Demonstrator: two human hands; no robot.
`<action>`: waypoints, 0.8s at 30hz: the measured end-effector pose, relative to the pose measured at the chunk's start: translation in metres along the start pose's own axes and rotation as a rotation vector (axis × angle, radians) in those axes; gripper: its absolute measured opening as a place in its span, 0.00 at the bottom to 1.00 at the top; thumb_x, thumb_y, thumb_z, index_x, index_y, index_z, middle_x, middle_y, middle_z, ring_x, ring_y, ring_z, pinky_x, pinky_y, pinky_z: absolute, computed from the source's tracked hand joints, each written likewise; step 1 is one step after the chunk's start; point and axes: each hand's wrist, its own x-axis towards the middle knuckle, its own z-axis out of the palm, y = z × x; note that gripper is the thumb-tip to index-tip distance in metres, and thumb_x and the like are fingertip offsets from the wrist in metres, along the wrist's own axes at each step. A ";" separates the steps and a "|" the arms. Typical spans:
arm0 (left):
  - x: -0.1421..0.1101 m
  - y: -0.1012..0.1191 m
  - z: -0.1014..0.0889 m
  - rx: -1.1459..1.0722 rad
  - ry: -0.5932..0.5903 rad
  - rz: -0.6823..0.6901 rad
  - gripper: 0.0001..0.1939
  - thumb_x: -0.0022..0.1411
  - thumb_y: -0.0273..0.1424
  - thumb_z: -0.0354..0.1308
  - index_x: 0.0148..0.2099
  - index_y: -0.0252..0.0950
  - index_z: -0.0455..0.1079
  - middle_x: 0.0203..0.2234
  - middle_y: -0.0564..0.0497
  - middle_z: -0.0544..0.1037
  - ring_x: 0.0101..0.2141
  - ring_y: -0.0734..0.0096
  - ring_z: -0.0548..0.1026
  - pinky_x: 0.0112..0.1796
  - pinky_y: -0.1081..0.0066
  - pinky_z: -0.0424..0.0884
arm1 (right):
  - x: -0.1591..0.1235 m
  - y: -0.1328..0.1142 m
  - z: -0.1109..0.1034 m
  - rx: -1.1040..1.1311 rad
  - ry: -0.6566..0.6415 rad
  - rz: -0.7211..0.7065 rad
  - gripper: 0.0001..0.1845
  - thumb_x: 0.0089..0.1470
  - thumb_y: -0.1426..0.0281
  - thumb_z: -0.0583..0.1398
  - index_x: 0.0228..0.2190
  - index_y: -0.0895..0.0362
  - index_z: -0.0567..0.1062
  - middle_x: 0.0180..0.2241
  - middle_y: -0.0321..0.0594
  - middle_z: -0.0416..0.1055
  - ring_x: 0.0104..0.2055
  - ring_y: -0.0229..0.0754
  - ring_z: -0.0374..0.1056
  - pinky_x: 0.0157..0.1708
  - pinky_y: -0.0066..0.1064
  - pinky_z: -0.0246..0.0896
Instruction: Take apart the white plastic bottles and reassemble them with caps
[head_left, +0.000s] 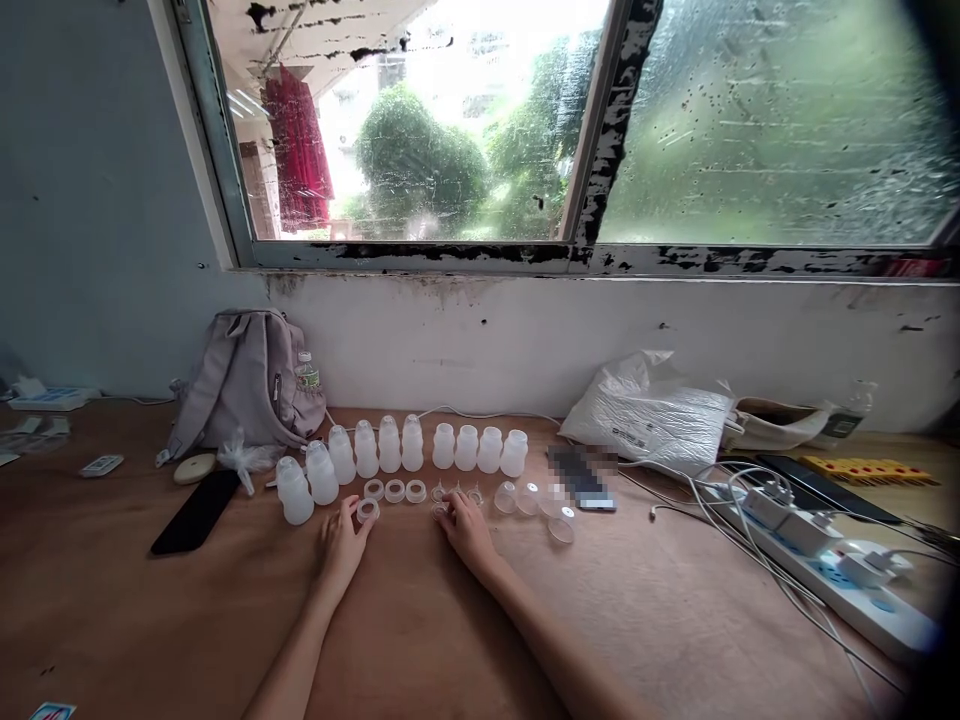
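My left hand (pixel 343 545) is closed on a white screw ring (pixel 368 510), pinched at its left edge just above the table. My right hand (pixel 466 537) has its fingertips closed on a small clear silicone teat (pixel 440 511). More teats (pixel 439 492) lie just beyond those fingers, partly hidden by them. Three loose rings (pixel 394 490) form a row between the hands. To the right are several clear dome caps (pixel 505 497). Behind stand small milky baby bottles: several with tops fitted (pixel 389 445) on the left, several without tops (pixel 467 449) on the right.
A backpack (pixel 247 385), a black phone (pixel 196 512) and a knotted plastic bag (pixel 244 458) are at the left. At the right lie another phone (pixel 585 480), a silver mailer bag (pixel 652 415) and a power strip (pixel 840 570) with trailing cables. A window (pixel 420 150) is above.
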 end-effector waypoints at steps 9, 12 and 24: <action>0.000 0.003 -0.002 -0.007 0.075 0.035 0.21 0.54 0.40 0.51 0.47 0.35 0.59 0.42 0.41 0.72 0.43 0.58 0.70 0.43 0.59 0.63 | 0.034 -0.024 -0.013 0.036 0.104 -0.065 0.17 0.53 0.70 0.50 0.46 0.54 0.61 0.36 0.42 0.64 0.33 0.40 0.63 0.28 0.28 0.57; -0.001 0.006 -0.004 -0.059 0.109 0.058 0.21 0.55 0.42 0.49 0.47 0.34 0.59 0.41 0.41 0.72 0.43 0.59 0.70 0.43 0.60 0.64 | 0.071 -0.039 -0.017 -0.031 0.093 -0.053 0.25 0.51 0.71 0.52 0.52 0.51 0.54 0.40 0.42 0.63 0.30 0.39 0.63 0.23 0.26 0.53; -0.005 0.020 -0.016 -0.165 0.194 0.210 0.15 0.56 0.35 0.49 0.45 0.35 0.62 0.39 0.43 0.71 0.44 0.59 0.67 0.45 0.58 0.63 | 0.102 -0.041 -0.014 0.010 0.029 -0.067 0.21 0.48 0.72 0.55 0.46 0.55 0.60 0.41 0.44 0.63 0.30 0.38 0.63 0.26 0.28 0.56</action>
